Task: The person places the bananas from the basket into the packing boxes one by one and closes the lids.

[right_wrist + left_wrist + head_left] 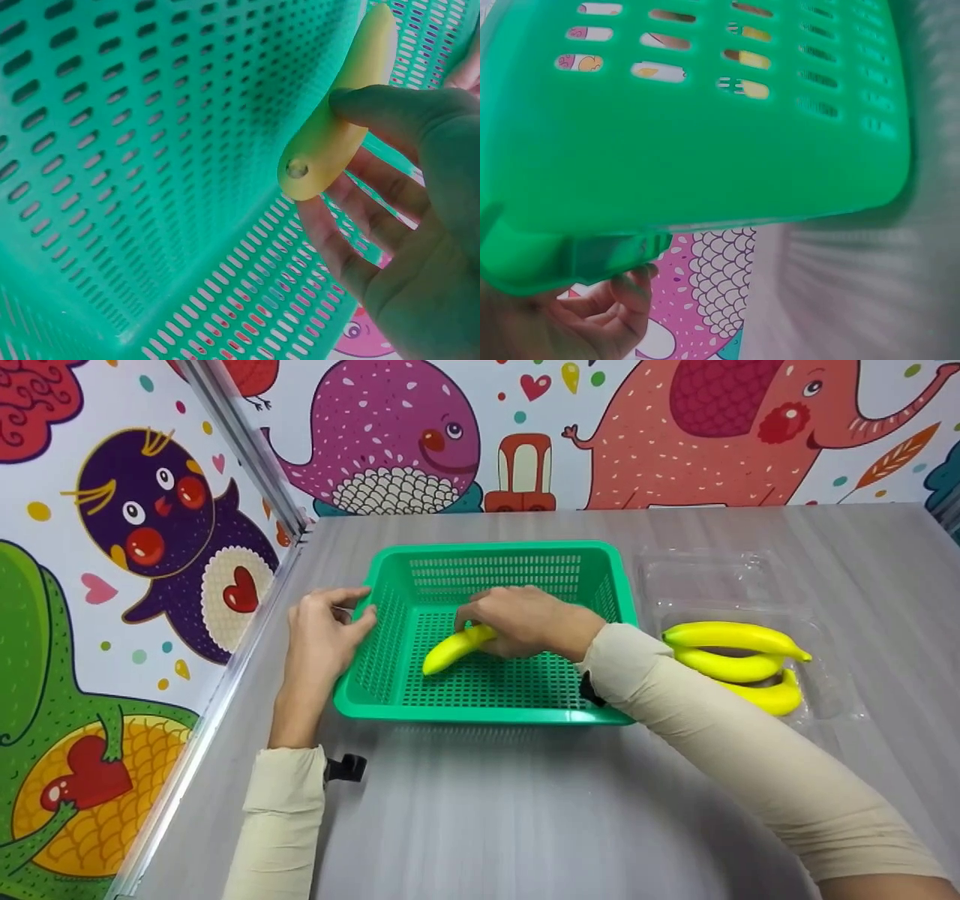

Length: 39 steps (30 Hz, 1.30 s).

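A green plastic basket [480, 715] with slotted walls stands upright on the table. My left hand [319, 641] holds its left rim, with the thumb over the edge; in the left wrist view, curled fingers [634, 304] show beneath the rim. Inside the basket, my right hand [521, 619] grips a yellow banana [454, 651]. The right wrist view shows the thumb on one side of the banana [330, 142] and fingertips on the other. Whether the banana touches the basket floor, I cannot tell.
Right of the basket lies a clear plastic tray [829, 675] with three bananas [739, 637] in it, partly behind my right forearm. Cartoon-printed panels [525, 427] border the grey table [480, 810] at the back and left.
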{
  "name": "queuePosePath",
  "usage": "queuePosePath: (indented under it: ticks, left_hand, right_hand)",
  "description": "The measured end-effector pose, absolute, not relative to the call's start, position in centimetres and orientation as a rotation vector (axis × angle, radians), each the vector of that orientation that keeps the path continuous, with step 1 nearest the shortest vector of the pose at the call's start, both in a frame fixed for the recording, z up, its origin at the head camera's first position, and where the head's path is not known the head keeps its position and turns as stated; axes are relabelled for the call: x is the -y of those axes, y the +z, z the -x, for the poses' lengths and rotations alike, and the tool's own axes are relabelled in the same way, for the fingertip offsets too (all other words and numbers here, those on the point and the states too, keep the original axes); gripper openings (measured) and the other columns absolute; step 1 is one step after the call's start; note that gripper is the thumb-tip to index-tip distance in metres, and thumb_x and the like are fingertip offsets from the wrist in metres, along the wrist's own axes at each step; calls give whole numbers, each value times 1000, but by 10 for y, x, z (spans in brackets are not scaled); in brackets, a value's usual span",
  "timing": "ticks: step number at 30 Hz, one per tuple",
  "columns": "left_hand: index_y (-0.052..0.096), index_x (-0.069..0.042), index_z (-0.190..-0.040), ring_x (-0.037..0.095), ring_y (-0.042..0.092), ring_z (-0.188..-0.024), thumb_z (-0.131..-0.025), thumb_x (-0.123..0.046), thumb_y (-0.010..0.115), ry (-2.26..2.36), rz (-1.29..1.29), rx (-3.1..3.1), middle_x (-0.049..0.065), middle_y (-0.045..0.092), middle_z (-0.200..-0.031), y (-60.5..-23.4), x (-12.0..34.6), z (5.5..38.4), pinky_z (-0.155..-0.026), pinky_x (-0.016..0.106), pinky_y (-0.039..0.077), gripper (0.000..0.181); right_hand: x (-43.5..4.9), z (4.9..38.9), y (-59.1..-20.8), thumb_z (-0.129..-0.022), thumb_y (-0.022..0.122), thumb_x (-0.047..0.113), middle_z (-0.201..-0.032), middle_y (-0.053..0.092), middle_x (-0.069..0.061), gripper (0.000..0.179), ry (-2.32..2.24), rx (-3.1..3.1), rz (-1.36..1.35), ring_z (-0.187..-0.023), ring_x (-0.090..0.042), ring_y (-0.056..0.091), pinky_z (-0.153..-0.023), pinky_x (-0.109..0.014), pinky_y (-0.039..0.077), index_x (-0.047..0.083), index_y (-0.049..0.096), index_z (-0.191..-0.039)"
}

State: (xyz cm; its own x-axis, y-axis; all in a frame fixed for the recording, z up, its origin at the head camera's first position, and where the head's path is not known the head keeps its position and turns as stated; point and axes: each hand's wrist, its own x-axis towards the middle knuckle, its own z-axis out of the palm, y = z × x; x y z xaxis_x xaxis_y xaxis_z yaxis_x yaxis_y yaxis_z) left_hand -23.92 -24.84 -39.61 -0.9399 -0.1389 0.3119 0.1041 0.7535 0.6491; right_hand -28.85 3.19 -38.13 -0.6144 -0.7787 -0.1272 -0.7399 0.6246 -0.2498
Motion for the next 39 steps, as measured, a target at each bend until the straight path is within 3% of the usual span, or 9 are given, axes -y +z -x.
queuePosePath:
  ticks: [18, 26, 34, 39]
  left_hand:
    - [81, -5, -127, 29, 74, -95, -98, -15, 77, -1006, -36, 2617, 18, 78, -115, -394, 248, 240, -78, 26, 52, 31]
    - [82, -4, -125, 32, 76, -95, -97, -16, 79, -971, -25, 2605, 19, 79, -113, -395, 248, 240, -81, 35, 56, 31]
    - [81, -5, -126, 32, 76, -95, -97, -15, 79, -979, -24, 2609, 18, 79, -114, -395, 247, 240, -81, 34, 55, 31]
    - [81, -5, -126, 35, 76, -97, -97, -15, 78, -986, -34, 2616, 19, 79, -115, -396, 247, 240, -81, 35, 55, 31]
  right_hand:
    - [-50, 278, -360, -99, 81, 21, -136, 75, -6, 38, -447, -2714, 1303, -114, -28, 69, -95, -45, 63, 18, 74, -136]
    - [-56, 273, -343, -98, 81, 24, -133, 75, -5, 39, -473, -2741, 1329, -114, -27, 68, -94, -44, 63, 17, 74, -136]
    - [-60, 267, -334, -99, 81, 25, -137, 75, -4, 40, -485, -2749, 1339, -116, -26, 69, -96, -43, 63, 17, 74, -137]
    - [-63, 265, -328, -99, 81, 26, -135, 75, -4, 40, -465, -2753, 1305, -113, -26, 69, -90, -44, 64, 19, 73, -138]
